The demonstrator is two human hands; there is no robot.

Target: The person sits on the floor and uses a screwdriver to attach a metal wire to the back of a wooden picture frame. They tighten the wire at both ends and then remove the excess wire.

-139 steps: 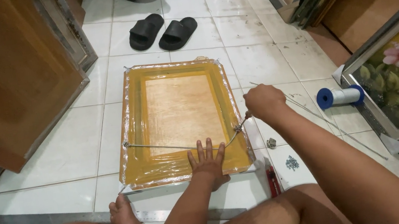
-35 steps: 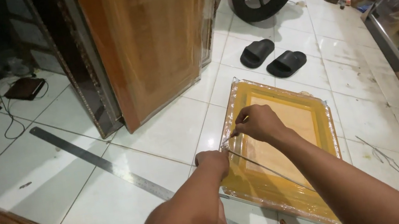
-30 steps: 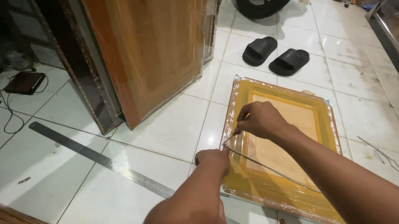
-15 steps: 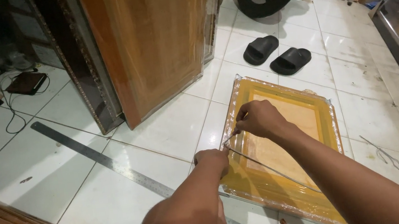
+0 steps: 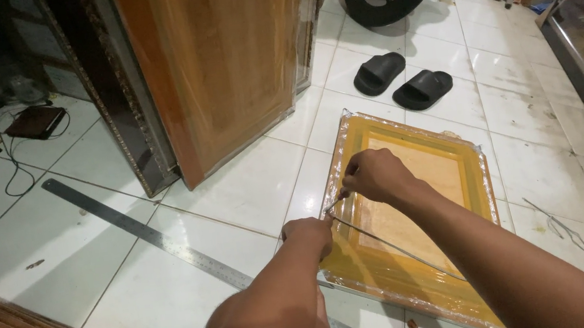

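White tiled floor (image 5: 235, 195), yellow wrapped frame (image 5: 422, 206), steel ruler (image 5: 148, 235), black sandals (image 5: 403, 82)

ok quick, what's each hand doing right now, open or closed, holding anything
Left hand: closed, pressing on the near corner of the yellow frame.
Right hand: closed, pinching a thin metal tool against the frame.

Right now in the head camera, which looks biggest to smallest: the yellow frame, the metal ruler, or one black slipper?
1. Yellow frame, widest overall.
2. Metal ruler, long but thin.
3. Black slipper, though it lies farther from the camera.
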